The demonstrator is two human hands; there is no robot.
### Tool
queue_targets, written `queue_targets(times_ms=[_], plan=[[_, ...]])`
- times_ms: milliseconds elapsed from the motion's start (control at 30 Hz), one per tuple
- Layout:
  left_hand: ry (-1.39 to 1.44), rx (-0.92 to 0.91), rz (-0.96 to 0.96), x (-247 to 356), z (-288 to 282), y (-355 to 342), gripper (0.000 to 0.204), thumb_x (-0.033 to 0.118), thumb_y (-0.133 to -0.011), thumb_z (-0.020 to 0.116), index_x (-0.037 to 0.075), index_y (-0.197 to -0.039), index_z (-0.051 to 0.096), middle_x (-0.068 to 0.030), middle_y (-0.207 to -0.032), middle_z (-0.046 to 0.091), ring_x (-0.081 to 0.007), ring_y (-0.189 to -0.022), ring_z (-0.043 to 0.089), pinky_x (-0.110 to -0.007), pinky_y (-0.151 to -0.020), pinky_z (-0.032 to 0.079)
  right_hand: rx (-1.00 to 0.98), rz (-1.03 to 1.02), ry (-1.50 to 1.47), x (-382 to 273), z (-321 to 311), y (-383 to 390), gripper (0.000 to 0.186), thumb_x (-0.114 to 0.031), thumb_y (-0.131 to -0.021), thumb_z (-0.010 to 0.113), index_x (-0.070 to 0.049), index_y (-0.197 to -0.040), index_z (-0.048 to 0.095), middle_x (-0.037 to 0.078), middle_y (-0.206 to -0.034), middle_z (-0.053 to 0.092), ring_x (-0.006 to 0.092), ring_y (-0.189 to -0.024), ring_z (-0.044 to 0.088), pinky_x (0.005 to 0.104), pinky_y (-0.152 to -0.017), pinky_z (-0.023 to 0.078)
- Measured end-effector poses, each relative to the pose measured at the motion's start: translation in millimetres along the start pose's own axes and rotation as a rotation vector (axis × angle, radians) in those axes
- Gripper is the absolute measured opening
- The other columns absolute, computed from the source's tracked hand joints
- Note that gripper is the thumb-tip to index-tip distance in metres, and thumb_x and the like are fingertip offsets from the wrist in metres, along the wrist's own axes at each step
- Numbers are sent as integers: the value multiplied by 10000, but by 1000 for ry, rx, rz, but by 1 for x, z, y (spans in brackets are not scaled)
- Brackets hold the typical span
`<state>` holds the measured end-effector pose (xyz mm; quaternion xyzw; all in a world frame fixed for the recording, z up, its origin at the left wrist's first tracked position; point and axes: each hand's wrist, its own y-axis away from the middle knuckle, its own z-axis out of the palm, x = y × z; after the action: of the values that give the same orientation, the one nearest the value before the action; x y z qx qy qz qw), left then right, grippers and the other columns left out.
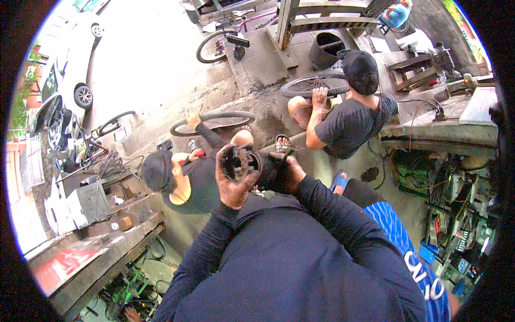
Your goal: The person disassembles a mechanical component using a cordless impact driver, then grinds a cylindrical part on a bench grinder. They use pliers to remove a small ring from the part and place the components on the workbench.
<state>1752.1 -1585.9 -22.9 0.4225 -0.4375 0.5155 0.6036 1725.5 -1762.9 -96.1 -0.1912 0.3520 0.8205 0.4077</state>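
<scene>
In front of my chest I hold a dark, greasy cylindrical machine part (248,165), its round, hollow-looking end turned toward the left. My left hand (232,182) is wrapped round that end, thumb across the front and fingers up its far side. At the other end my right hand (292,174) grips the black body, with some of its fingers hidden behind it. The exact kind of part is too dark to make out. Both palms look smudged with dirt.
Two people (188,185) (348,121) in dark clothes sit just ahead, each at a bicycle wheel (212,115) (314,85). A cluttered wooden bench (115,236) stands left, a concrete counter (418,129) right. A black bucket (326,51) and a bicycle (214,45) are farther off.
</scene>
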Motion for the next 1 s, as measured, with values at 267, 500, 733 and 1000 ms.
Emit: queue_targets(times_ms=[267, 500, 733, 1000], plan=[[194, 205, -63, -27, 15, -103, 755, 185, -726, 820, 22, -1384, 489, -104, -1313, 577, -235, -1228, 562, -361, -1053, 446, -201, -204, 665, -38, -109, -58, 692, -32, -889, 646, -63, -1518, 360, 120, -1439, 511, 224, -1257, 555, 410, -1048, 475], [204, 268, -159, -5, 47, -173, 665, 204, -731, 799, 6, -1304, 525, -136, -1124, 656, -266, -1000, 669, -382, -920, 544, 101, 261, -264, -152, -148, -28, 391, -426, -1037, 507, -172, -1327, 567, 25, -1173, 662, 172, -955, 625, 332, -788, 486], [227, 285, -190, -7, 53, -211, 621, 233, -755, 772, -1, -1279, 535, -132, -1095, 662, -266, -973, 677, -381, -899, 555, 275, 48, 164, -147, -248, -21, 413, -402, -1017, 552, -122, -1320, 572, 71, -1149, 660, 204, -925, 656, 336, -786, 515], [105, 241, -171, -58, 19, -291, 491, 276, -827, 707, 42, -1237, 570, -129, -1111, 672, -246, -970, 678, -368, -867, 554, 319, -118, 165, -154, -278, -76, 411, -403, -1020, 538, -127, -1321, 584, 58, -1142, 684, 186, -916, 661, 332, -772, 522]])
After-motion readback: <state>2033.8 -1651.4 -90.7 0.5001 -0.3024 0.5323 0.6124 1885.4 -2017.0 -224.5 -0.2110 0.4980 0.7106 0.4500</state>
